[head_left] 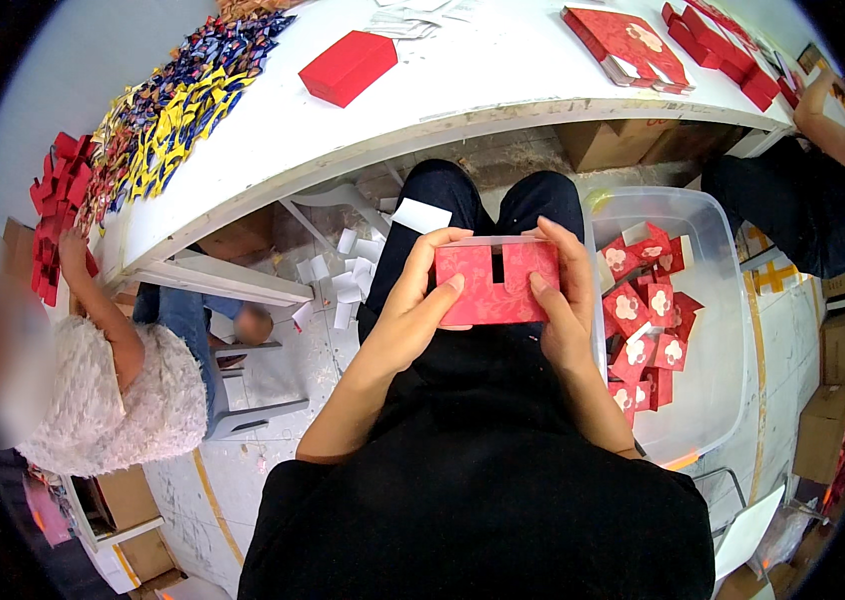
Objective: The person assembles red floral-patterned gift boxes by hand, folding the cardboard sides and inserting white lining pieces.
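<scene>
Red patterned card, folded flat into a box blank [496,282] with a narrow slot cut in the middle of its upper edge, is held over the person's lap, above the black trousers and just below the edge of the white desk [503,80]. The left hand [413,300] grips the left side of the blank; its fingers [423,265] are closed around the edge, with the thumb pressing on the front face. The right hand [568,300] holds the right side in the same way, fingers wrapped behind the card and the thumb lying on the front near the slot. Just to the right of the lap stands a clear plastic bin [723,300], which contains a pile of small red boxes with pale flower marks [648,320]. On the desk lies a closed red box [348,67] near the middle, a flat red box blank with a flower print [628,45] further right, and a row of red pieces [733,55] at the far right end. At the left end of the desk there is a heap of coloured ribbons in yellow, blue and red [168,110]. White paper scraps [343,275] lie on the floor under the desk. A person in a fluffy white top [118,390] sits at the left, and another person in dark clothes [813,200] is at the right.
</scene>
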{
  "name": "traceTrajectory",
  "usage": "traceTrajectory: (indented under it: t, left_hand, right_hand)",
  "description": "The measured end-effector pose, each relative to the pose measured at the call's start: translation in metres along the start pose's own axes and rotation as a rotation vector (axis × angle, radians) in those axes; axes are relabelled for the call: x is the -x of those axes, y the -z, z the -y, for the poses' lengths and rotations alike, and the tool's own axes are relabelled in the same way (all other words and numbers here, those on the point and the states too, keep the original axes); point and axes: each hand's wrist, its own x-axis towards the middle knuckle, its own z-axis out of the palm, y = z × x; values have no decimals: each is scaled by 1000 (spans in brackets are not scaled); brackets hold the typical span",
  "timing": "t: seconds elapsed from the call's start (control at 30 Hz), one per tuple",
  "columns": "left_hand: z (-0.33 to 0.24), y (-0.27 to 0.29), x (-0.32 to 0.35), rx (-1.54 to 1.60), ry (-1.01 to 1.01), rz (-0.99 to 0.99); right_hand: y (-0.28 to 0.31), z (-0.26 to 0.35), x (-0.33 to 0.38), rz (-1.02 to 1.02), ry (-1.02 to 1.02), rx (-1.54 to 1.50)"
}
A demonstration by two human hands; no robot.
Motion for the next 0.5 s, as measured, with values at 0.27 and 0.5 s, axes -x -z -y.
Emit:
traceTrajectory:
  t: [0.27, 0.5]
  left_hand:
    - [8, 9, -9, -350, -273, -56]
    - [8, 7, -10, -432, -322, -98]
  right_hand:
    - [1, -25, 3, -126, 227, 37]
    - [5, -19, 1, -80, 316, 210]
